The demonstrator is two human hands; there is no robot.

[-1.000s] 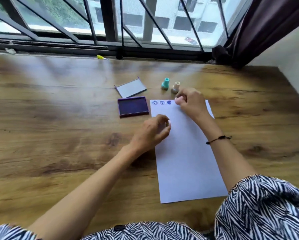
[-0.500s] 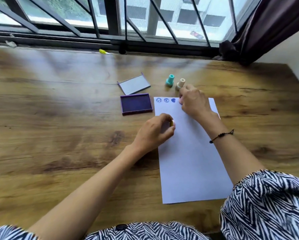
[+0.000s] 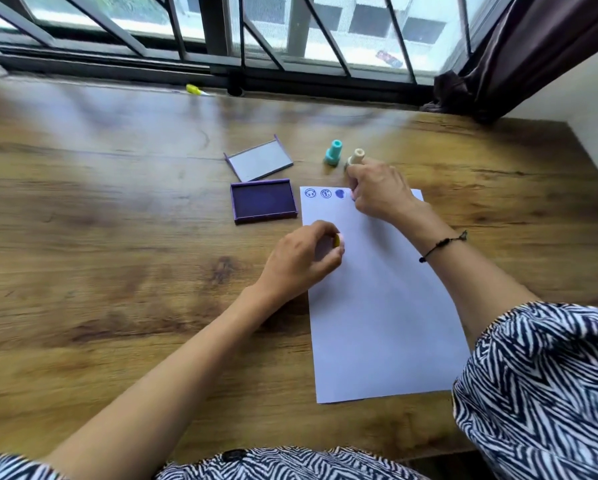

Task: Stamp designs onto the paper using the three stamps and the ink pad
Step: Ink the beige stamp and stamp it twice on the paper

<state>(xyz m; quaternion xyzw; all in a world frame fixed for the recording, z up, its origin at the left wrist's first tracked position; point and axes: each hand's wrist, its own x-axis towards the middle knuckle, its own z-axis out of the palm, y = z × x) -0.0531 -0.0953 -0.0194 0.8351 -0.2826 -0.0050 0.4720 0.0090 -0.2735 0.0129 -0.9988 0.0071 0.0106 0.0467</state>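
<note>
A white paper (image 3: 377, 306) lies on the wooden table (image 3: 117, 237), with three blue prints (image 3: 325, 193) in a row along its top edge. My left hand (image 3: 301, 261) rests on the paper's left edge, closed on a small yellow stamp (image 3: 336, 240) that is mostly hidden by the fingers. My right hand (image 3: 380, 192) is at the paper's top edge, its fingers closed at the base of the beige stamp (image 3: 357, 155). A teal stamp (image 3: 333, 153) stands upright just left of it. The open purple ink pad (image 3: 263, 202) sits left of the paper.
The ink pad's lid (image 3: 259, 161) lies behind the pad. A small yellow object (image 3: 194, 89) sits by the barred window frame (image 3: 221, 67). A dark curtain (image 3: 519, 46) hangs at the back right beside a white wall (image 3: 595, 109).
My right hand has moved from the paper's top edge up to the beige stamp. My left hand has stayed on the paper's left edge with the yellow stamp.
</note>
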